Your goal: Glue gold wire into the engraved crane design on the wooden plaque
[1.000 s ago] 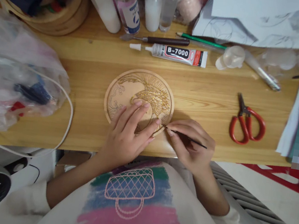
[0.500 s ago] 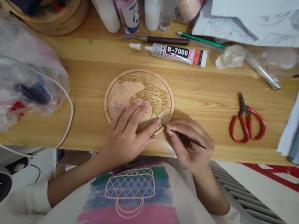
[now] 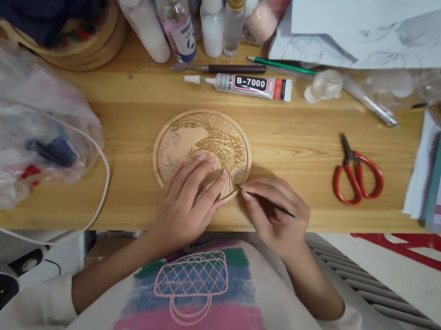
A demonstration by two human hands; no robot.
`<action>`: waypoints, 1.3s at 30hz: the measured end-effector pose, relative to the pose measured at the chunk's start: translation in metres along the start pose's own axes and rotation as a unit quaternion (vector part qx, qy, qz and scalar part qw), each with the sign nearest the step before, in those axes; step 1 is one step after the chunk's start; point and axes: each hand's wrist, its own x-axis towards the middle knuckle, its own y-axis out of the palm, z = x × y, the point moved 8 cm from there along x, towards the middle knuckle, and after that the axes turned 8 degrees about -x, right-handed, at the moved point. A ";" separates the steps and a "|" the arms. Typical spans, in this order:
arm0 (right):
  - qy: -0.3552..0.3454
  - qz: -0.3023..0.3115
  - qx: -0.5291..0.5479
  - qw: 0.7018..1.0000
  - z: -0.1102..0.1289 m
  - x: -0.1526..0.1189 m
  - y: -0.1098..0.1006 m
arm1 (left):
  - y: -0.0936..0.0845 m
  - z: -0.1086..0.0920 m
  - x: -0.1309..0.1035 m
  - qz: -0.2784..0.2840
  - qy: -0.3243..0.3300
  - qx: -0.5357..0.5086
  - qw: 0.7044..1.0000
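Left hand (image 3: 184, 204), fingers slightly spread, is pressing on round tan wooden disc (image 3: 208, 129) with gold bird pattern, lying on light wooden table (image 3: 300, 144). Right hand (image 3: 280, 214) is pinching thin dark stick-like tool (image 3: 271, 203), tip at disc's right rim.

Gold feather pattern on disc (image 3: 184, 131)

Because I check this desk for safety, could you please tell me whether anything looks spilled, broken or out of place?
Nothing looks spilled or broken. Only the white cable looks a little untidy: it loops across the plastic bag and runs past the front edge of the table, where it could snag.
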 end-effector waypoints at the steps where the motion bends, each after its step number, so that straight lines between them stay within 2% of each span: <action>1: 0.001 -0.005 -0.003 1.000 0.001 0.000 0.000 | -0.001 -0.001 0.000 -0.006 0.006 -0.001 1.000; 10: 0.017 -0.055 -0.011 0.998 0.001 -0.003 -0.004 | -0.002 -0.004 -0.001 -0.024 0.012 0.022 0.999; 39: -0.002 -0.019 -0.047 0.999 0.006 0.000 -0.001 | 0.008 -0.002 -0.001 0.018 -0.012 0.059 0.998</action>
